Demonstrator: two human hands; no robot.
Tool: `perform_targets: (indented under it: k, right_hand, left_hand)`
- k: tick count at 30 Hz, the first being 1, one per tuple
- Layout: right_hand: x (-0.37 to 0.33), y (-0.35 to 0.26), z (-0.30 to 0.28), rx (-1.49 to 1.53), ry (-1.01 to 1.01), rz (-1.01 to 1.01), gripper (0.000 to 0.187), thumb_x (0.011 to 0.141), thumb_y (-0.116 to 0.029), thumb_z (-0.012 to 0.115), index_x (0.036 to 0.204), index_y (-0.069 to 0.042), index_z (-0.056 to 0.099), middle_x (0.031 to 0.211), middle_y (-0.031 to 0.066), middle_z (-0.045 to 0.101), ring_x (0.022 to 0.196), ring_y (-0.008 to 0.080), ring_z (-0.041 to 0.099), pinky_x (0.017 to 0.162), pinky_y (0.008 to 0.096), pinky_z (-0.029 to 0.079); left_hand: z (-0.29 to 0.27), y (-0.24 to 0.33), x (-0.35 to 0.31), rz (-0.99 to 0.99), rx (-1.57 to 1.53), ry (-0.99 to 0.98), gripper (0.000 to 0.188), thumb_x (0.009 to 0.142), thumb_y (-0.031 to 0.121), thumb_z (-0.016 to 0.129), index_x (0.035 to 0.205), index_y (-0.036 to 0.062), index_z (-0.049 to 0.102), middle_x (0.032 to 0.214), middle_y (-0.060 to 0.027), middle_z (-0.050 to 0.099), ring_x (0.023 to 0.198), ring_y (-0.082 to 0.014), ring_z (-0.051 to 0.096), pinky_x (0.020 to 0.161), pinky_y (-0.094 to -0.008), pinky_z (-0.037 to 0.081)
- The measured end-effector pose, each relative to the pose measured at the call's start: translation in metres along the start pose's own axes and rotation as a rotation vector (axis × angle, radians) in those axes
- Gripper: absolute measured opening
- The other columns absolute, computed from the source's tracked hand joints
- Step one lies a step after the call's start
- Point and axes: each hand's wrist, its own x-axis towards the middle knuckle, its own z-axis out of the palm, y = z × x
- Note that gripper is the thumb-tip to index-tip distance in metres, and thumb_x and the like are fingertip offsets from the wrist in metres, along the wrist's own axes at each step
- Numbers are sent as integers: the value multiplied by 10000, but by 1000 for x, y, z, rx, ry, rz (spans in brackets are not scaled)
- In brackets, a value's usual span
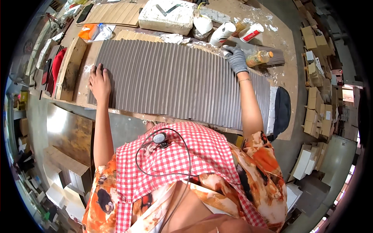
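A worker's bare left hand rests, unclenched, on the left end of grey slats ranked across a tabletop; the gloved right hand lies at their far edge, grip unclear; alignment seems the step, the next move wanting even pressure.

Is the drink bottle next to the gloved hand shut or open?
Shut, it appears: an orange cap covers the neck of the bottle beside the gloved right hand.
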Motion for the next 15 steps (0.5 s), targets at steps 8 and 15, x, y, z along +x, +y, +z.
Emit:
perform_targets:
  k: [8,15]
  right_hand:
    - [-17,-55,17,115,40,-105,298,860,-164,737,1146,-81,746,1082,209,715,1033,369,671,936,439,519]
    - [-53,-97,30,38,18,50,234,897,-185,733,1122,-129,757,1122,141,641,1063,346,624,956,431,505]
  left_hand:
    - [1,-12,-4,-2,-20,16,475,1044,436,438,1454,221,543,1548,-90,449,1424,-325,401,1167,-515,262]
    - [9,-12,8,52,-4,16,501,1037,440,440,1454,182,546,1548,-127,449,1435,-325,390,1180,-495,244]
